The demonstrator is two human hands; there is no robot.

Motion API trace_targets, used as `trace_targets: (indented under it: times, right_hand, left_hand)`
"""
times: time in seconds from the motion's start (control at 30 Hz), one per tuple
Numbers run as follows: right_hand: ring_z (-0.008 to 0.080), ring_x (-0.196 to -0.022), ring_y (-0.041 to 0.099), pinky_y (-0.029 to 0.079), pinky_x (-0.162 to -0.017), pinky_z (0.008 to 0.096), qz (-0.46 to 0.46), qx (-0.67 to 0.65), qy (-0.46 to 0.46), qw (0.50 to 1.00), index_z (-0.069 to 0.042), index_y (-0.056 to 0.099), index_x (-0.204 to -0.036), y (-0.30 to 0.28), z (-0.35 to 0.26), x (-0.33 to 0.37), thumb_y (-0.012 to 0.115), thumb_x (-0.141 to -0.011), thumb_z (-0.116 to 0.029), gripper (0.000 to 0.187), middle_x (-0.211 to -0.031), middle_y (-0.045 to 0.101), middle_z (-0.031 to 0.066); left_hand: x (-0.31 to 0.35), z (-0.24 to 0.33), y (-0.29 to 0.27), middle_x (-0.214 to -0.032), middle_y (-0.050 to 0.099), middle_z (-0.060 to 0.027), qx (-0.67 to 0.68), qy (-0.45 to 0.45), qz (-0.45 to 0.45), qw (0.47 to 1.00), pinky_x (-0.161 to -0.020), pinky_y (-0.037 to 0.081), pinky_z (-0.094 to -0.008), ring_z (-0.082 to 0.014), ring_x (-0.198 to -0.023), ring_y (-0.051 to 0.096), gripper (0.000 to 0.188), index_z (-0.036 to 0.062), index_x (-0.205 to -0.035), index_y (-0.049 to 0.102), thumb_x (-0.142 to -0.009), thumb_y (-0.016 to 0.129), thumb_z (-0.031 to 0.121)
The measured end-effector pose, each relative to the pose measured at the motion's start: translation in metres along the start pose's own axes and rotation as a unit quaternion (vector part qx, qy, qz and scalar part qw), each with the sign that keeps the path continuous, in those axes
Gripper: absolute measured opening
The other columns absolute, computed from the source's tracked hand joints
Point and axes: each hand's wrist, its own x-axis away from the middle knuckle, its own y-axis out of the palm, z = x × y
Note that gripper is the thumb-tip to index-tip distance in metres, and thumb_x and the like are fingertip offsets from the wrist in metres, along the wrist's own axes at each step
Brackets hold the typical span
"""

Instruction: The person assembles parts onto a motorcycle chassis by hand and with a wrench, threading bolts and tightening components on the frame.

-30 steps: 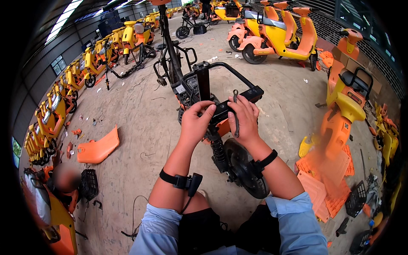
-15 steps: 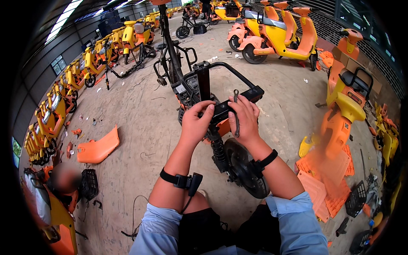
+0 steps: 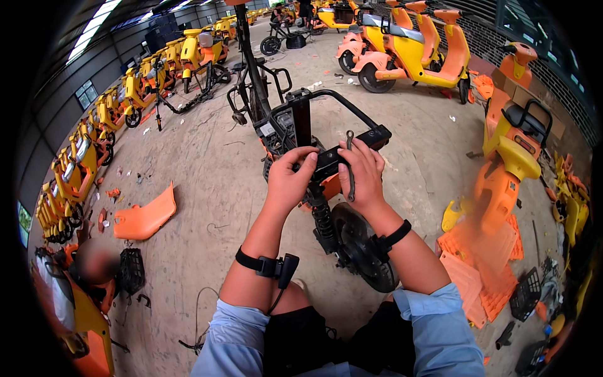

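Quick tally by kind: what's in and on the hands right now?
Stripped scooter frame, gripped by the left hand: 1
Wrench, in the right hand: 1
Black wrist straps: 2
Total: 4

I'm seeing no packages, signs or screens here; only a small pale label (image 3: pixel 268 129) is showing on the stripped scooter frame (image 3: pixel 295 119).

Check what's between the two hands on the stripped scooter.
Head view: between the left hand and the right hand lies a black part of the scooter frame; both grip it. A wrench runs along the right hand.
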Motion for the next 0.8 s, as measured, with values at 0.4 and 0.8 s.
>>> trace_targets:
  times: [0.4,0.8]
  right_hand:
    - [0.0303,-0.137,0.053,0.029,-0.114,0.0459,0.0,0.004,-0.001,1.0,-0.011,0.062,-0.129,-0.0002,-0.0005,0.0001,0.063,-0.098,-0.015,0.031,-0.138,0.066,0.0089]
    - [0.0305,-0.138,0.053,0.028,-0.114,0.046,-0.004,-0.003,0.003,1.0,-0.011,0.062,-0.129,0.0008,0.0005,0.0006,0.063,-0.098,-0.015,0.031,-0.139,0.066,0.009]
  left_hand:
    - [0.0003,0.0068,-0.0069,-0.076,0.058,0.0058,-0.004,-0.025,-0.05,0.998,-0.069,0.046,-0.0244,-0.0055,-0.074,0.053,0.029,0.0041,-0.12,0.074,-0.097,0.077,0.022]
    - [-0.0003,0.0078,-0.0031,-0.079,0.06,0.0052,0.02,-0.036,-0.035,0.999,-0.07,0.045,-0.0232,-0.0044,-0.075,0.053,0.027,0.0018,-0.116,0.074,-0.097,0.077,0.021]
